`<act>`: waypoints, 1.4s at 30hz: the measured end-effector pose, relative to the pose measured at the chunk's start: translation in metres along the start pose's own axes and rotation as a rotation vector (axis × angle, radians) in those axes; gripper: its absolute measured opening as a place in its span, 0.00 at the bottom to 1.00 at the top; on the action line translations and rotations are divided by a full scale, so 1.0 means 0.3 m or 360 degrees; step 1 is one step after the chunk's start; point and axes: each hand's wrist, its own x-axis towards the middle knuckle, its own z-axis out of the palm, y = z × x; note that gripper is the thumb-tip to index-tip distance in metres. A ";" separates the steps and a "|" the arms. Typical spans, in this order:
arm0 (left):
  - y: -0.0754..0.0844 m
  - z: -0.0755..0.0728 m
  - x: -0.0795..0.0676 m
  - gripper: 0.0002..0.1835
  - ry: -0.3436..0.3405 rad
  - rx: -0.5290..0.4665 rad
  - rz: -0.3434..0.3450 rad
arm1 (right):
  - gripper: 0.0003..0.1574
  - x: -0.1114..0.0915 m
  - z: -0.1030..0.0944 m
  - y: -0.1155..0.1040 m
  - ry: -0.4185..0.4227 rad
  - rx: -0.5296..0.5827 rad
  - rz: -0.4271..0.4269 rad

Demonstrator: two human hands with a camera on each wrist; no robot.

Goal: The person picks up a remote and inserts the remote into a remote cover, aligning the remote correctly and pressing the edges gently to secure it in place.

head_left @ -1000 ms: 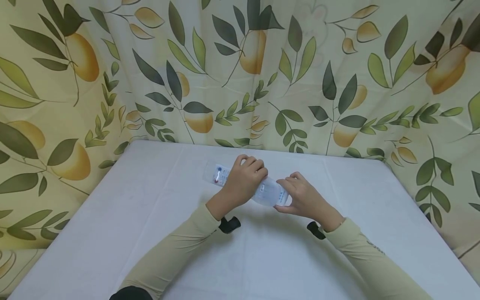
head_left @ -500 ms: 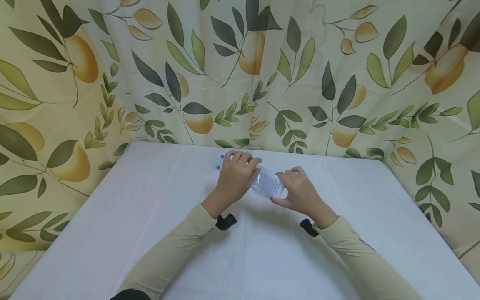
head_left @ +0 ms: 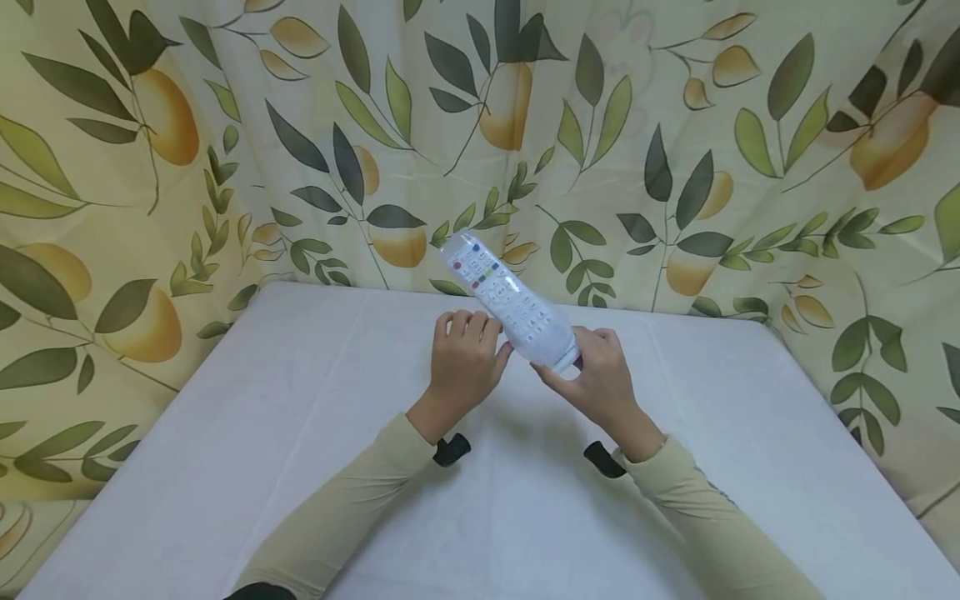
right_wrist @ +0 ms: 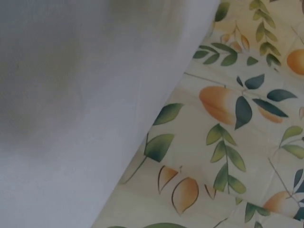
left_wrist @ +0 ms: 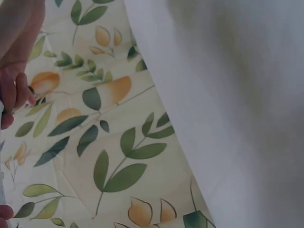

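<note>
Jutting from the right hand [head_left: 602, 382], a remote [head_left: 512, 303] slants.

Markings on the white oblong remote control [head_left: 512, 302] are blurred; a black rounded object [head_left: 262, 592] is cropped at the head view's lower left.

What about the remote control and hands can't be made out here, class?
Remote control, head view: back turned away; button markings too small.
Right hand, head view: some fingertips hidden behind the remote.
A hand, left wrist view: partly cut off by the left edge.
Right wrist view: neither hand nor remote in frame.
</note>
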 end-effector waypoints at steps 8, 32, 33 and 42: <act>-0.005 0.009 -0.004 0.06 0.0136 0.0031 0.0067 | 0.32 -0.010 0.000 -0.009 -0.0073 -0.0020 -0.0015; 0.023 -0.004 -0.009 0.03 0.0115 -0.0268 0.0324 | 0.37 0.001 0.000 -0.031 -0.0028 -0.0061 0.0147; 0.024 -0.003 -0.010 0.03 0.0117 -0.0270 0.0328 | 0.37 0.003 0.000 -0.031 -0.0033 -0.0053 0.0157; -0.002 0.016 -0.030 0.05 0.0063 -0.0128 0.0393 | 0.33 -0.002 0.000 -0.020 -0.0112 0.0085 0.0165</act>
